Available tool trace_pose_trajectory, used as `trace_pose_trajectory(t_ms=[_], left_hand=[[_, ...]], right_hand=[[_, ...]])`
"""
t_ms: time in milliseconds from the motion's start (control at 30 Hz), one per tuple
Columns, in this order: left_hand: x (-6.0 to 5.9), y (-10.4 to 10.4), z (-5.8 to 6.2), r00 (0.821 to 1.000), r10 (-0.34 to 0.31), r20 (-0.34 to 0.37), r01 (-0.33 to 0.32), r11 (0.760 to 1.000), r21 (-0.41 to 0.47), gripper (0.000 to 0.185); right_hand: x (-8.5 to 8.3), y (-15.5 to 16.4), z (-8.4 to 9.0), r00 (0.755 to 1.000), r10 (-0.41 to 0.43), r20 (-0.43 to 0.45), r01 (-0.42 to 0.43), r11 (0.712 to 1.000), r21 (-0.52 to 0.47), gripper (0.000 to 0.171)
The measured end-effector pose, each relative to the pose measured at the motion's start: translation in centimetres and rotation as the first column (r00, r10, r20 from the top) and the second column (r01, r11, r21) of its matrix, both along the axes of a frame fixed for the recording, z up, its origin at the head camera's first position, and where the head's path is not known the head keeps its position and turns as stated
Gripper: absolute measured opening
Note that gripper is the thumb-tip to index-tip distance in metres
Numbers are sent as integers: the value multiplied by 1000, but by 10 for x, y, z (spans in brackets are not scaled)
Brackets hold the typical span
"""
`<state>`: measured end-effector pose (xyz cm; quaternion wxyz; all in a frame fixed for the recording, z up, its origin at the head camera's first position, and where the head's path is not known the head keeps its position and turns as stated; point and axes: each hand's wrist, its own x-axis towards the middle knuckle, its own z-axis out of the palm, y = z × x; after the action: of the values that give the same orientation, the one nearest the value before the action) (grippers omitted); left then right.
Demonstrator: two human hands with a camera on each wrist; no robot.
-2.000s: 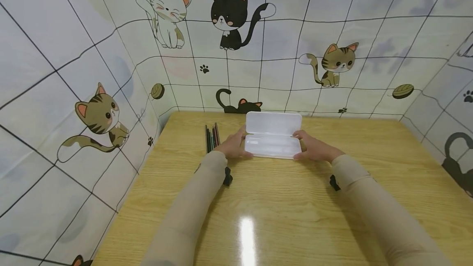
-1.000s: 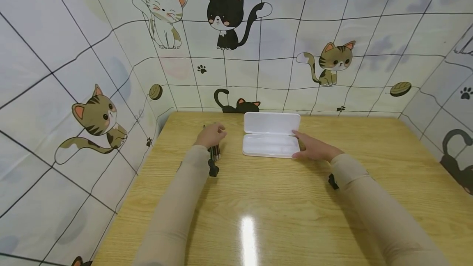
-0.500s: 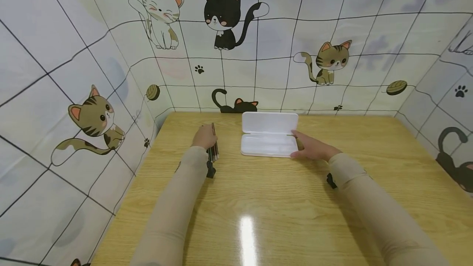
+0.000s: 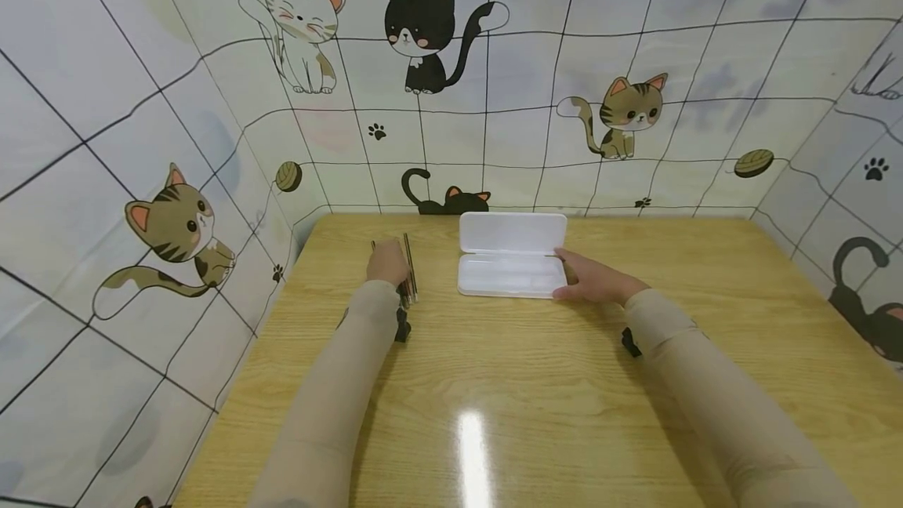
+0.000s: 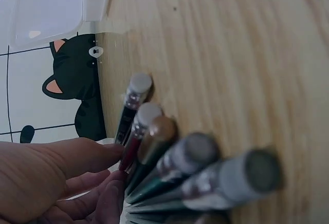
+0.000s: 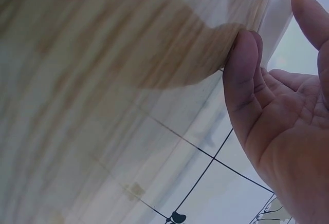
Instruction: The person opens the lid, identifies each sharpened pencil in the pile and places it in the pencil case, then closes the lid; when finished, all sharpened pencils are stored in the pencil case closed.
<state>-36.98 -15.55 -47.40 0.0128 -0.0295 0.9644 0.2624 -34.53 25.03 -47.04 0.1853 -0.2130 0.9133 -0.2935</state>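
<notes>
Left of centre in the head view, the left hand [image 4: 387,261] grips some pencils [image 5: 180,163] lying on the wooden table [image 4: 536,382], near its far edge. The left wrist view shows thumb and fingers closed about them, their blunt ends fanned toward the lower right of the frame, some tipped in white, one in brown. Just right of the frame's centre sits a white case [image 4: 512,276], open, its lid [image 4: 513,234] raised at the back. The right hand [image 4: 600,279] holds the case's right end, thumb at the near corner and fingers by the hinge. Beige sleeves [image 4: 719,394] reach in from the lower corners, and a streak of glare [image 4: 473,453] crosses the table at bottom centre. Behind everything, cats and grid lines cover a pale cloth [image 4: 525,136].
</notes>
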Motion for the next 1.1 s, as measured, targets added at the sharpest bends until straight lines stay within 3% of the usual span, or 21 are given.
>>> trace_pose_trajectory(t_ms=[333, 567, 733, 867, 967, 1100], left_hand=[[0, 3, 2, 998, -4, 62, 3, 1000, 8, 7], [2, 5, 6, 998, -62, 29, 62, 998, 7, 21], [3, 11, 7, 994, -105, 35, 107, 992, -63, 27], [2, 15, 5, 993, -108, 56, 116, 978, -174, 12], [-1, 17, 1, 989, -140, 58, 150, 953, -263, 28], [-4, 18, -3, 981, -182, 75, 196, 937, -289, 40]], right_hand=[[-3, 0, -3, 1000, 3, -5, -3, 1000, 5, 101], [-3, 0, -2, 1000, -6, 1, 6, 1000, 7, 101], [-3, 0, 0, 1000, -6, 3, 6, 1000, 22, 102], [-3, 0, 0, 1000, -1, 6, 0, 1000, 25, 103], [-5, 0, -1, 1000, -1, 10, 1, 1000, 21, 103], [-5, 0, -2, 1000, 7, -2, -7, 1000, 22, 103]])
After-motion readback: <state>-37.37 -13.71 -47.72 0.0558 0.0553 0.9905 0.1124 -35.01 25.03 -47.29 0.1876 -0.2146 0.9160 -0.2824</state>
